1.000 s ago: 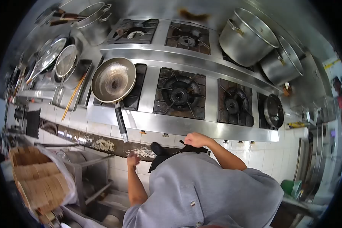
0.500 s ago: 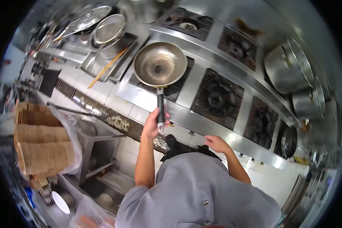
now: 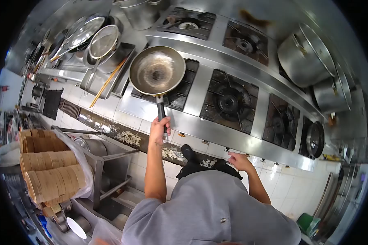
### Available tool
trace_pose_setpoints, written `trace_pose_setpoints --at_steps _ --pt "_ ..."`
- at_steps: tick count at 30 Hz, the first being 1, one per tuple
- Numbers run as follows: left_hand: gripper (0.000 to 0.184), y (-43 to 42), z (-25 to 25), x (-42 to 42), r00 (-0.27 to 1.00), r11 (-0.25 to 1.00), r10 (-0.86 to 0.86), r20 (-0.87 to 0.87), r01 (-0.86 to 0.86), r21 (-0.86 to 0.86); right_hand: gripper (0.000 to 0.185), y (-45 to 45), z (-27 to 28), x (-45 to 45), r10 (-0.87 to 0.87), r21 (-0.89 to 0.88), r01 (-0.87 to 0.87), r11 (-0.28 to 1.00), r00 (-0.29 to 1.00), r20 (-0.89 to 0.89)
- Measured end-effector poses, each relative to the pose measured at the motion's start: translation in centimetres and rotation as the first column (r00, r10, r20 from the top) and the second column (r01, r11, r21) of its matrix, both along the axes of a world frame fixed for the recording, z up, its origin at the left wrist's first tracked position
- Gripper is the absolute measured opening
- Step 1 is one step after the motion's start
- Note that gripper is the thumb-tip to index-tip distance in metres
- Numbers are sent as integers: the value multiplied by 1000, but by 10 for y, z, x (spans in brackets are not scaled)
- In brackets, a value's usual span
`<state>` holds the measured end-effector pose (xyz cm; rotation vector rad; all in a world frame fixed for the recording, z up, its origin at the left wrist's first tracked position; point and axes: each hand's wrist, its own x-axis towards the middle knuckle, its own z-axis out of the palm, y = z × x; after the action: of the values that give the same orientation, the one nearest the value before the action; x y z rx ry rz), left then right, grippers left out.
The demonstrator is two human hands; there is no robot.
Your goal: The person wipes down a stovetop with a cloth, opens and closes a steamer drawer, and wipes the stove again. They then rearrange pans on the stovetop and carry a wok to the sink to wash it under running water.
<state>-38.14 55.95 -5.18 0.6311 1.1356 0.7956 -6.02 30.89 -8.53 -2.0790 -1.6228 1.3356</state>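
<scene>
My left hand (image 3: 160, 127) is wrapped round the black handle of a frying pan (image 3: 157, 70). The pan's inside is brownish and worn, with a dark patch in the middle. It is over the front left burner (image 3: 187, 83) of the steel stove and covers much of it; whether it rests on the grate I cannot tell. My right hand (image 3: 240, 161) is beside the stove's front edge with its index finger stretched out and nothing visible in it. Close to that fingertip is a small gas knob (image 3: 227, 150).
More burners (image 3: 229, 101) continue to the right, where a black pan (image 3: 315, 139) sits at the end. Large pots (image 3: 304, 57) stand at the back right. A tray (image 3: 86, 83) holds a strainer (image 3: 104, 41) and chopsticks (image 3: 107, 83). Bamboo steamers (image 3: 53, 181) are stacked at lower left.
The view has shifted slightly. The pan, still in my left hand, has moved a little left over the burner. My right hand has come further right along the stove front.
</scene>
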Motion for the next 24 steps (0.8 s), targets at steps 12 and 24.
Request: trace_pose_setpoints --at_steps 12,24 --pt "11 -42 1 5 975 990 41 -217 -10 143 37 -105 -14 64 -174 -23 173 985 982 -72" --pt "13 -353 -81 -11 755 856 493 -433 -509 89 36 -220 -30 142 61 -341 -82 937 996 -71"
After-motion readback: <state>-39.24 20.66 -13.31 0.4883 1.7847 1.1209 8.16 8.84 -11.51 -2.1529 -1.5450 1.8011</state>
